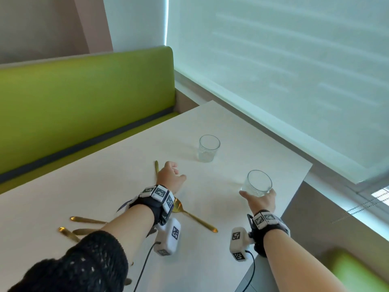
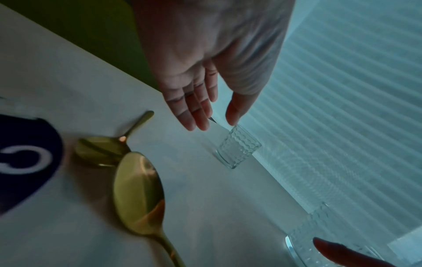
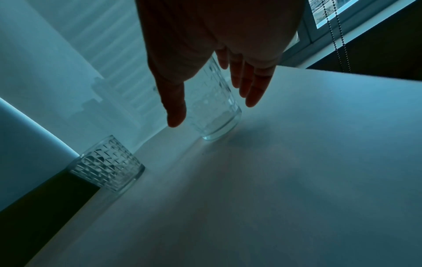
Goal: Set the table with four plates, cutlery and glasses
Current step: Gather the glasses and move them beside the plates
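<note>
Presently, glass-placing stage; no plates in view.

Item: white rectangular table (image 1: 117,186), lower half of the head view, green padded bench (image 1: 84,98) at upper left, pale roller blind (image 1: 273,70) at upper right.

Item: clear faceted glass tumbler (image 1: 257,184), right of centre, near the table's right edge. The right hand (image 1: 262,200) brackets it from the near side, thumb (image 3: 174,108) on one flank, fingers (image 3: 253,88) on the other, held straight. The right wrist view shows its base on the table; whether skin touches glass I cannot tell.

Item: second clear faceted glass tumbler (image 1: 208,148), upright, centre of the frame, apart from both hands.

Item: left hand (image 1: 171,178), centre, over the table, holding nothing; fingers (image 2: 194,115) extended and relaxed, pointing towards that second tumbler.

Item: gold metal spoons: one (image 1: 189,213) just below the left wrist, another handle (image 1: 156,168) left of the left hand; further gold cutlery (image 1: 84,220) at lower left, partly hidden by the forearm.

Judgement: glasses are being positioned; cutlery lies unsorted. The next move likely calls for clearing the right hand without tipping the tumbler near the edge, then distributing cutlery.
</note>
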Action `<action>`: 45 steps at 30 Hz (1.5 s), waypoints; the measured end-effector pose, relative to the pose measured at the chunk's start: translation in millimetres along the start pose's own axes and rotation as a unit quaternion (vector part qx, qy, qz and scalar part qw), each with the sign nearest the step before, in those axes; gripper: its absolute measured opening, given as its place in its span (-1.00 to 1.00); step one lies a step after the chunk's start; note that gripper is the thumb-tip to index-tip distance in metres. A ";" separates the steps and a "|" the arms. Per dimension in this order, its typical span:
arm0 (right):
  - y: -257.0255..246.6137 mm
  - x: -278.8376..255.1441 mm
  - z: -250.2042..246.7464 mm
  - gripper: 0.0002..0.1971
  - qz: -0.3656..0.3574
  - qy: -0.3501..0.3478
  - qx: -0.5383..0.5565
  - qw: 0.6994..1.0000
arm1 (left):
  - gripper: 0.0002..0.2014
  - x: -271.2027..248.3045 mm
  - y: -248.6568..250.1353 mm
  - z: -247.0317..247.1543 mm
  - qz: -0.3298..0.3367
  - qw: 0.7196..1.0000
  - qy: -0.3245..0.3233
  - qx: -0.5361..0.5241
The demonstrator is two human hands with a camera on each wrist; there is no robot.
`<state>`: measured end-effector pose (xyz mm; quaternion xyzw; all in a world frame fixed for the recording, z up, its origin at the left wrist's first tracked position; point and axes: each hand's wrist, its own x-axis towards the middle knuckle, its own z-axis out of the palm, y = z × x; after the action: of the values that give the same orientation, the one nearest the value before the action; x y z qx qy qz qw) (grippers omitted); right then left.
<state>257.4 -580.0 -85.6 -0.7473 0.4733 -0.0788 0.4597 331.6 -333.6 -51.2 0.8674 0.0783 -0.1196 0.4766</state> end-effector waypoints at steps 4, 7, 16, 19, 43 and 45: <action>2.7 12.8 8.0 0.06 -0.016 0.021 0.013 1.000 | -0.44 26.5 6.7 18.8 -0.007 1.000 -0.018 -0.006; 2.6 18.9 11.0 0.00 -0.019 0.036 0.013 0.999 | -0.32 47.4 12.8 31.7 -0.010 1.000 -0.025 -0.009; -5.8 24.6 27.4 -0.22 -0.048 0.028 0.013 0.998 | 0.02 96.9 31.7 76.0 0.043 0.998 -0.047 0.007; -11.0 23.6 34.4 -0.23 -0.066 0.009 0.018 0.998 | 0.15 111.8 37.5 85.5 0.042 0.998 -0.053 -0.017; -37.5 -32.5 55.3 -0.28 -0.080 -0.016 0.027 0.996 | -0.24 72.1 5.6 42.6 0.075 0.996 -0.029 -0.028; -40.6 -52.7 54.2 -0.28 -0.086 -0.016 0.034 0.996 | -0.25 52.7 -2.9 20.2 0.077 0.996 -0.025 -0.024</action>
<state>284.8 -500.4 -68.6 -0.7701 0.3967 -0.1220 0.4844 378.8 -347.9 -78.9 0.8557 0.0026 -0.1025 0.5072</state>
